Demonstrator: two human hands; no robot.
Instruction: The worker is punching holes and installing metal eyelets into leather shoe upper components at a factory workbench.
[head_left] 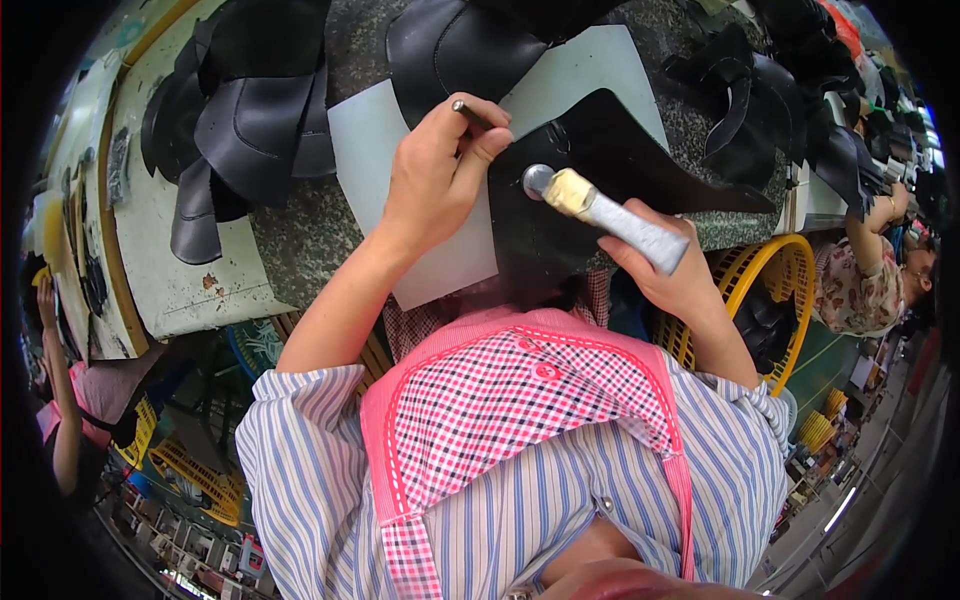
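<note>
My left hand point(432, 172) is closed around a short dark metal rod point(470, 113), perhaps a punch, whose blunt end pokes up past the fingers. Its lower end is hidden. In my right hand point(676, 275) is a hammer point(618, 226) with a round metal head, pale yellow wrapping below it and a whitish handle. The hammer head is over a black leather piece point(625, 150), which lies partly on a pale sheet point(440, 268) and hangs toward my apron. My left fingertips are at this leather's left edge.
Stitched black leather pieces lie in piles at the left point(255, 140), top middle point(455, 50) and right point(760, 100) of the speckled stone top point(350, 225). A yellow basket point(800, 270) with black pieces stands by my right arm. Other people are at both sides.
</note>
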